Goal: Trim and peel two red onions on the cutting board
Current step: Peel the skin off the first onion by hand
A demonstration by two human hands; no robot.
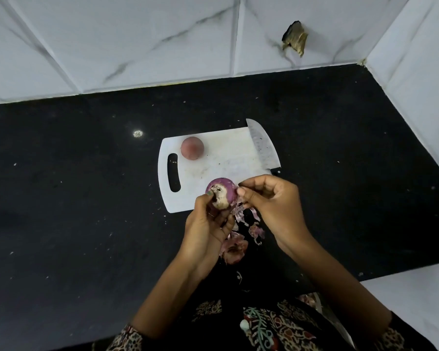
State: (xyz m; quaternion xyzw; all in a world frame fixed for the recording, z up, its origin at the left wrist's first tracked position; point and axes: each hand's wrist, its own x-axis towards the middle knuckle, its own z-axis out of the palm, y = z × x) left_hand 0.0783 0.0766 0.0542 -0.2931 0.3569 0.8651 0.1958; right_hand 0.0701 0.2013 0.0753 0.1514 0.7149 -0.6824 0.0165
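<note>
My left hand (208,224) grips a purple red onion (224,190) over the near edge of the white cutting board (228,158), its pale cut end facing me. My right hand (271,201) pinches a strip of the onion's skin at its right side. A second red onion (192,148), with its skin on, sits on the board's far left near the handle slot. A knife (262,146) lies along the board's right edge, blade pointing away from me.
Loose onion skins (238,239) lie on the black counter (74,186) below my hands. White marble tiles form the back wall and right wall, with a broken hole (295,38) in the back wall. The counter's near edge is close to my body.
</note>
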